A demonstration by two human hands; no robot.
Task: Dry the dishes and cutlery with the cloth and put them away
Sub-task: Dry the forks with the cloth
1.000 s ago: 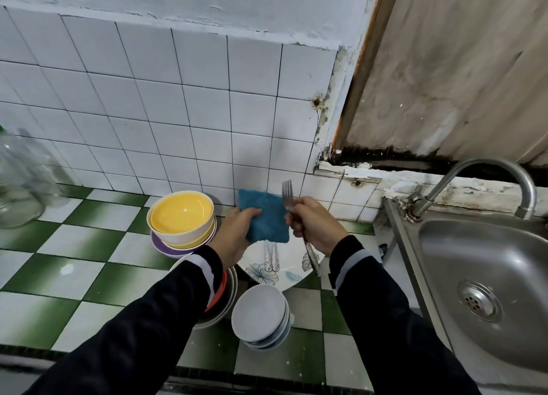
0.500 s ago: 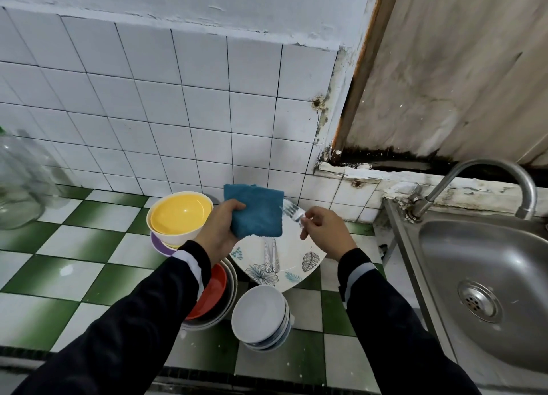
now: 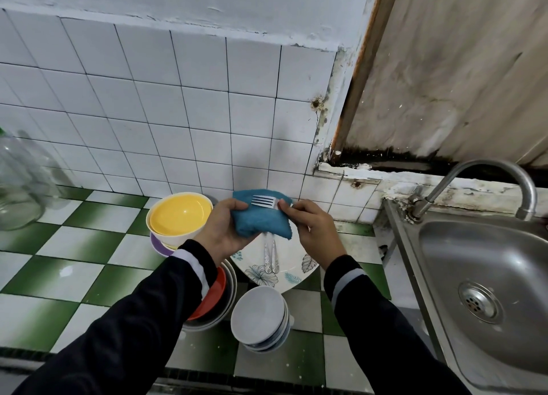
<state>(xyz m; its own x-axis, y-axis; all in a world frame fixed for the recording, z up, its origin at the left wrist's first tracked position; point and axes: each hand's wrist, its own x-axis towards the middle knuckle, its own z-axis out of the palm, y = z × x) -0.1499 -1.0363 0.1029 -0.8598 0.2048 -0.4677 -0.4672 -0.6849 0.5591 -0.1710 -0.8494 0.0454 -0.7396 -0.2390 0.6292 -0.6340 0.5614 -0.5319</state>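
My left hand (image 3: 224, 231) holds a folded blue cloth (image 3: 261, 221) above the dishes. A steel fork (image 3: 263, 201) lies with its tines flat on the cloth, pointing left. My right hand (image 3: 314, 231) pinches the fork by its neck; the handle is hidden behind that hand. Below the cloth, a white plate with leaf prints (image 3: 286, 271) carries cutlery (image 3: 270, 253). To the left stands a yellow bowl (image 3: 178, 216) stacked on a purple one. An orange bowl (image 3: 212, 293) sits in a stack under my left sleeve. Upturned white bowls (image 3: 259, 316) are stacked at the front.
The green and white checked counter (image 3: 59, 264) runs left to a clear glass jar (image 3: 17, 187). A steel sink (image 3: 486, 270) with a curved tap (image 3: 486, 169) lies on the right. White wall tiles stand close behind the dishes.
My right hand turned the fork from upright to level and laid its tines on the cloth. The cloth in my left hand shifted a little right, under the fork.
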